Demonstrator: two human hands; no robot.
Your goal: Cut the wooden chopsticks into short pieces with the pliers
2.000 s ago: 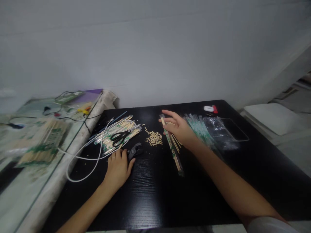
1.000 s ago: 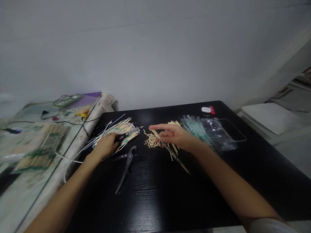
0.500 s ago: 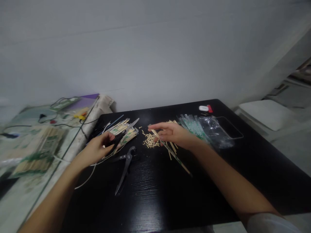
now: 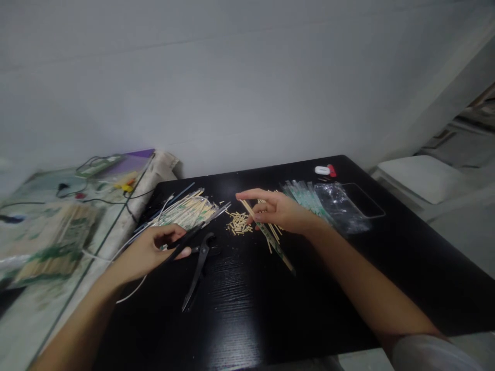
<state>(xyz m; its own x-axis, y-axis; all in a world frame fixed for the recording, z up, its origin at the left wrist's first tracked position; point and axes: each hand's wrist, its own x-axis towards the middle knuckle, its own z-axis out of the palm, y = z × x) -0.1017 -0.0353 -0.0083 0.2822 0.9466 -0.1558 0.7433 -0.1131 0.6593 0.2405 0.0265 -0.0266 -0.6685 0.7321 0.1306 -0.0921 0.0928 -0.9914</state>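
Observation:
My left hand [image 4: 154, 247] is closed round the dark handles of a pair of scissors [image 4: 218, 212], whose blades point up and right, slightly parted. In my right hand [image 4: 276, 208] is a pair of wooden chopsticks [image 4: 284, 259] with a green-printed clear wrapper round the lower part; the bare ends stick out by my stretched index finger. Between the hands lies a heap of short cut stick pieces [image 4: 238, 223]. Metal pliers [image 4: 199, 273] rest on the black table [image 4: 247, 304], next to my left fingers. Behind the scissors is a pile of wrapped chopsticks [image 4: 185, 210].
Beyond my right hand lie loose sticks [image 4: 275, 233], empty wrappers [image 4: 303, 198], a clear plastic bag [image 4: 340, 206] and a dark phone-like slab [image 4: 363, 200]. A white case [image 4: 322, 170] sits farther back. On the left, a glass-topped surface carries chopstick packs [image 4: 58, 242] and cables.
The scissors have moved right and down, away from the wrapped pile and towards the cut pieces. The chopsticks in my right hand have swung slightly, their lower end shifting left.

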